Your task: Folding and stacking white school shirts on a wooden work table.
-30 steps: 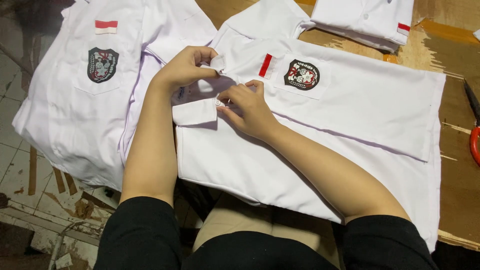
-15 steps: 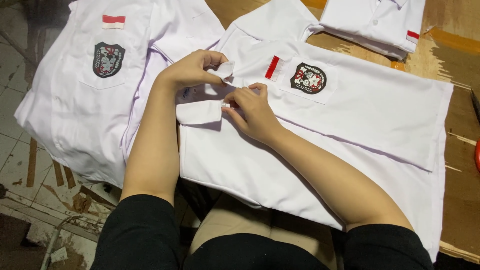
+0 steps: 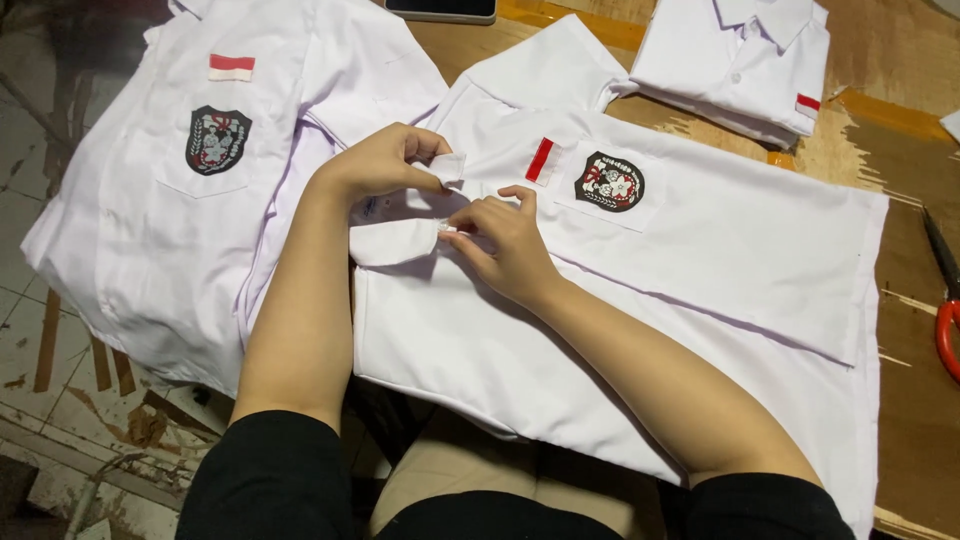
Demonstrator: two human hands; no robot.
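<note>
Head view: the white cotton school shirt with a red stripe and round crest (image 3: 700,250) lies spread flat on the brown wooden worktop (image 3: 900,110), body smoothed, collar work seemingly unfinished. Left hand (image 3: 385,160) pinches its collar edge shut; right hand (image 3: 500,235), wrist bent, fingertips closed on the same fabric fold beside it

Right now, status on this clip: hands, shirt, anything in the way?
Left hand pinching collar flap. Right hand pinching fabric at the neck of the white uniform shirt. Nothing over the hands; second badge shirt alongside; scissors at table edge.
</note>
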